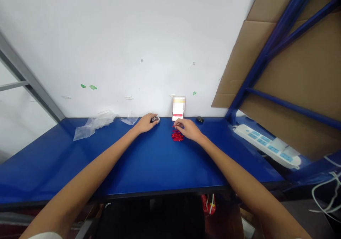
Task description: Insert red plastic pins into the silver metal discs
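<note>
My left hand point(146, 123) is closed around a small rounded object point(155, 119), dark on top with a pale rim, at the back of the blue table. Its exact kind is unclear. Farther right, my right hand point(188, 129) has its thumb and fingers pinched together, with a bit of red showing at the tips. Just below those fingertips lies a small pile of thin red pieces point(177, 136), too small to identify. Behind the right hand a phone point(178, 113) with a lit screen leans upright against the white wall.
Clear plastic bags point(94, 123) lie on the blue table point(160, 168) at the left. A small black object point(199, 119) sits right of the phone. A white power strip point(266, 145) rests beyond the blue metal frame point(247, 79), with white cables point(329, 196) below.
</note>
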Available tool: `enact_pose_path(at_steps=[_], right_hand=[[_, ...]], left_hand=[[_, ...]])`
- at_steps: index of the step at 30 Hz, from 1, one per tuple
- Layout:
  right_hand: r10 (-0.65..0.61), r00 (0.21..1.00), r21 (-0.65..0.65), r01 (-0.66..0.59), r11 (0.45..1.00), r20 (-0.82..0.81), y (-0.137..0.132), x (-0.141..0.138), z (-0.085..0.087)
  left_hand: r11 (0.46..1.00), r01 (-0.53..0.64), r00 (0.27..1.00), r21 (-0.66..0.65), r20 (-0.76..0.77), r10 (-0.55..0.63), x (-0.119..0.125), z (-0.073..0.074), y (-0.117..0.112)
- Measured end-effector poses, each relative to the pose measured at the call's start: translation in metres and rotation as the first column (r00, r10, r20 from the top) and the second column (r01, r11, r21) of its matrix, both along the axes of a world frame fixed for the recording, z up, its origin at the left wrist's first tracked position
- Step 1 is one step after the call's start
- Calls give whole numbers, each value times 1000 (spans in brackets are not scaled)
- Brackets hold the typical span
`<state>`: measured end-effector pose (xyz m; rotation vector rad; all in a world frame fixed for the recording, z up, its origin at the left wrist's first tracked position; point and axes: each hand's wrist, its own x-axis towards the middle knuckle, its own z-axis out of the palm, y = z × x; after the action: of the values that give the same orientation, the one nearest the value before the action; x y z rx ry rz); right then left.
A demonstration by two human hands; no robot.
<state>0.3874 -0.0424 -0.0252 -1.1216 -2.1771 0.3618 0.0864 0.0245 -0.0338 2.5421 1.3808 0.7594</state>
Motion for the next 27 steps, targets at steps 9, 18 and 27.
enact_pose_path(at_steps=[9, 18, 27], right_hand=[[-16, 999, -2, 16, 1000, 38, 0, 4, 2], [60, 988, -95, -74, 993, -139, 8, 6, -8], [150, 980, -101, -164, 981, -129, 2, 3, -3]], left_hand=[[955, 79, 927, -285, -331, -175, 2, 62, 39], [953, 113, 918, -282, -337, -209, 12, 63, 37], [946, 155, 926, -286, -292, -240, 6, 59, 34]])
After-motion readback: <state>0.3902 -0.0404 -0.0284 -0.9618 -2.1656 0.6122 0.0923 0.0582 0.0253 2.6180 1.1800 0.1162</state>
